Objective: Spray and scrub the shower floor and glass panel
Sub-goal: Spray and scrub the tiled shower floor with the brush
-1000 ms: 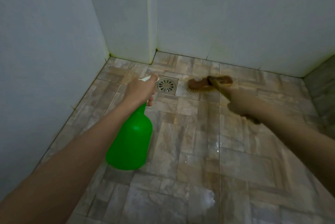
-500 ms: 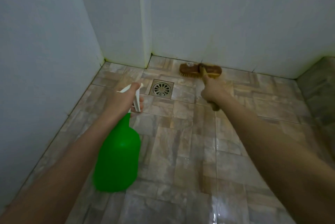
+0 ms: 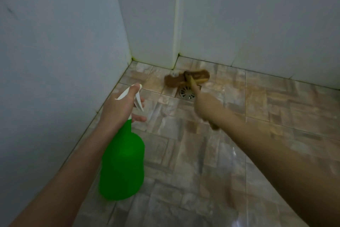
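The brush (image 3: pixel 196 76) sits head-down on the floor (image 3: pixel 276 109) just beyond the drain (image 3: pixel 185 95). Its handle runs back over the drain into the right hand (image 3: pixel 206 107), which is clenched round it. Left of the drain and nearer the person, the left hand (image 3: pixel 119 106) grasps the green bottle (image 3: pixel 122 164) by its neck, close to the wall (image 3: pixel 55 46).

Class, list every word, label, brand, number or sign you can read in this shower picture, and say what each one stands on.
No readable text anywhere.
Green spray bottle, held by the left hand: plain side, no label showing.
Scrub brush, held by the right hand: a pale patch at one end, too blurred to tell if it is writing.
Walls, floor tiles and drain: no writing visible.
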Demonstrator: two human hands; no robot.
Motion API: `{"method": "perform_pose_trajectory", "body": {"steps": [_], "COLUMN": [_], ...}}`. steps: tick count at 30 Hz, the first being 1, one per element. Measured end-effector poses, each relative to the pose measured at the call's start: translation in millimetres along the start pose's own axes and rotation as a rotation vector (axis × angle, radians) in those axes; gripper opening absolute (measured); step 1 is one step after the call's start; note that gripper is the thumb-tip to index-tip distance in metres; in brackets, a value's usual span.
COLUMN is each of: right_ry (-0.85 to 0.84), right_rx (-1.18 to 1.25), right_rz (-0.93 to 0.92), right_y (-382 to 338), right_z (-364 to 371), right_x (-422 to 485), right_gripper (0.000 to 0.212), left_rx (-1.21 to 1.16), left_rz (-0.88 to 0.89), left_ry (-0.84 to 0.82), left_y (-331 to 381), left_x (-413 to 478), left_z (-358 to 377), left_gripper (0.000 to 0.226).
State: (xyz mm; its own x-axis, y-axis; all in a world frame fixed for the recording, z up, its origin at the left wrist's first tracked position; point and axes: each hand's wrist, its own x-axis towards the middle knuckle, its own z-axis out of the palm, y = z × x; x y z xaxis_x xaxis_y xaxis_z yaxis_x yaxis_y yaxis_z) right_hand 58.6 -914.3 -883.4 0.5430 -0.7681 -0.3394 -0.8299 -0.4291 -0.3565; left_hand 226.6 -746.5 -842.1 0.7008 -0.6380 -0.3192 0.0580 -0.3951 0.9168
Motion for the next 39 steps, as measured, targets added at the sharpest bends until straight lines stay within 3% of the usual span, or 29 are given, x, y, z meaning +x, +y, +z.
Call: {"method": "perform_pose_trajectory", "body": {"steps": [3,6,9,13,16,20,24,27,29,34,39], "right_ry": [-0.066,0.043,0.033,-0.115,-0.043,-0.074,-0.132,-0.128,-0.100,0.020,0.070], "right_rx": [-0.154,-0.060,-0.031,-0.099,-0.201,-0.268,-0.292,-0.467,-0.504,-0.232,-0.127], "right_rz": [-0.047,-0.042,-0.044,-0.233,-0.488,-0.607,-0.559,-0.357,-0.304,-0.361,-0.170], "right_y": [6,1,-13,-20,-56,-95,-13,58,61,0,53], "right_z": [4,-14,1,34,38,15,-10,-22,-20,-7,17], "right_x": [-11,30,22,-31,4,51,2,-38,-33,25,-68], "right_gripper": [0.084,0.091,0.097,0.076,0.084,0.075,0.072,0.063,0.064,0.071,0.080], "left_rx": [0.011,0.046,0.036,0.026,0.012,0.001,-0.084,-0.150,-0.145,-0.045,-0.038], "left_rz": [0.024,0.009,0.004,-0.005,-0.001,-0.008,-0.035,-0.063,-0.059,-0.039,-0.017], "left_ry": [0.024,0.059,0.102,0.148,0.174,0.195,0.183,0.175,0.156,0.088,0.050], "left_y": [1,0,0,-4,-7,-8,-5,-1,2,-3,-7], "left_x": [-5,-8,-11,-12,-12,-15,-20,-26,-26,-25,-32], "left_z": [-7,-17,-31,-53,-63,-64,-64,-65,-66,-45,-33], "left_gripper": [0.024,0.028,0.034,0.044,0.046,0.050,0.038,0.032,0.032,0.040,0.031]}}
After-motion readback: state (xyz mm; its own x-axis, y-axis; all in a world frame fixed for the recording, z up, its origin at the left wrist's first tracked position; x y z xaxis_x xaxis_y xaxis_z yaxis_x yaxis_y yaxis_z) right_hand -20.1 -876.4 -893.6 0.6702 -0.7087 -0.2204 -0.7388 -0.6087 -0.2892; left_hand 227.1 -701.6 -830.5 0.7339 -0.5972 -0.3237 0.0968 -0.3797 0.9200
